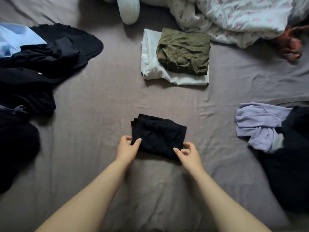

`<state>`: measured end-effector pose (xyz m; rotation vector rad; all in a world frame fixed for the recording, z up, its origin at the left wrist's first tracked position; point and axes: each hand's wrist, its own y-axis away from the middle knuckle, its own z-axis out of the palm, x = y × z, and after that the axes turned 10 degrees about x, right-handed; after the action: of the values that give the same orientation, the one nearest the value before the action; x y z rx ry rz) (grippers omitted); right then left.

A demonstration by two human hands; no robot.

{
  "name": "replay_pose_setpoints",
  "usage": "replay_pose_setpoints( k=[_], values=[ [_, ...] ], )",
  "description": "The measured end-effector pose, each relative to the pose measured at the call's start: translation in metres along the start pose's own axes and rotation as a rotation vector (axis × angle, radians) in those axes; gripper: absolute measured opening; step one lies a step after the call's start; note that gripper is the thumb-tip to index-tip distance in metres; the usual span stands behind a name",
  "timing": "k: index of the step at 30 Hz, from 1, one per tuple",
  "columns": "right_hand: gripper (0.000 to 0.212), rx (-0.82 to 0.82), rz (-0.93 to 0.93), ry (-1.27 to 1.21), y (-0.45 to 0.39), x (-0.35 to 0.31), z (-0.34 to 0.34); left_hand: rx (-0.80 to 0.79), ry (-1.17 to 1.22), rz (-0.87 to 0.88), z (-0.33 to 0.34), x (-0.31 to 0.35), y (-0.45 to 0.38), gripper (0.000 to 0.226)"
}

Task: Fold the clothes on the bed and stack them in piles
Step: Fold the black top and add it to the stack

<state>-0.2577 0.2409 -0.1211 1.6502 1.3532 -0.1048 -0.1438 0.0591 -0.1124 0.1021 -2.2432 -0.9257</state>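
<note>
A small folded black garment [158, 134] lies on the grey bed sheet [103, 101] in front of me. My left hand [127, 148] pinches its near left corner, thumb on top of the cloth. My right hand [189, 154] pinches the near right corner in the same way. Farther back a folded olive-green garment [184, 51] rests on a folded white garment [150, 64], forming one pile.
A heap of unfolded black clothes [33, 72] with a light blue shirt [15, 37] lies at the left. A lilac garment [260, 124] and dark clothes [291, 164] lie at the right. A floral duvet [242, 17] and a white plush toy [128, 9] sit at the back.
</note>
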Motion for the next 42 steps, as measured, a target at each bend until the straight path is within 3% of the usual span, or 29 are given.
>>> replay_pose_setpoints(
  k=[4,7,10,11,13,15,17,18,19,22,28,31,35,42],
  values=[
    [0.041,0.134,-0.047,0.02,-0.003,-0.013,0.003,0.054,-0.04,-0.007,0.004,0.006,-0.009,0.04],
    [0.044,0.111,-0.055,-0.002,-0.015,-0.039,0.006,0.033,-0.092,0.015,0.004,0.021,-0.017,0.042],
    [0.026,0.118,-0.088,-0.036,-0.021,-0.053,0.014,0.027,-0.059,0.103,0.006,0.028,-0.022,0.018],
    [0.017,0.174,-0.137,-0.061,-0.019,-0.055,0.015,0.037,-0.032,0.155,0.005,0.03,-0.02,0.007],
    [0.009,0.33,-0.21,-0.094,-0.015,-0.054,0.014,0.07,0.004,0.246,0.004,0.029,-0.021,0.009],
    [0.009,0.383,-0.196,-0.096,-0.013,-0.05,0.011,0.105,-0.026,0.274,0.005,0.026,-0.022,0.01],
    [0.029,0.321,-0.141,0.003,-0.019,-0.039,0.012,0.14,-0.124,0.241,0.007,0.024,-0.021,0.008],
    [0.045,0.299,-0.092,0.056,-0.022,-0.036,0.012,0.164,-0.182,0.201,0.01,0.022,-0.022,0.012],
    [0.057,0.297,-0.021,0.074,-0.025,-0.034,0.011,0.187,-0.227,0.136,0.013,0.02,-0.023,0.03],
    [0.058,0.246,0.176,0.02,-0.032,-0.033,0.012,0.193,-0.185,-0.046,0.02,0.023,-0.023,0.072],
    [0.048,0.082,0.181,-0.048,-0.047,-0.033,0.026,-0.059,-0.046,-0.193,0.035,0.039,-0.039,0.08],
    [0.04,0.025,0.13,-0.084,-0.045,-0.037,0.024,-0.161,-0.026,-0.109,0.038,0.049,-0.037,0.053],
    [0.015,0.082,0.012,-0.173,-0.052,-0.057,0.007,-0.258,0.003,0.065,0.034,0.077,-0.025,0.026],
    [0.024,0.174,-0.276,-0.354,-0.124,-0.176,-0.051,-0.187,0.245,0.287,0.048,0.197,-0.057,0.033]
  ],
)
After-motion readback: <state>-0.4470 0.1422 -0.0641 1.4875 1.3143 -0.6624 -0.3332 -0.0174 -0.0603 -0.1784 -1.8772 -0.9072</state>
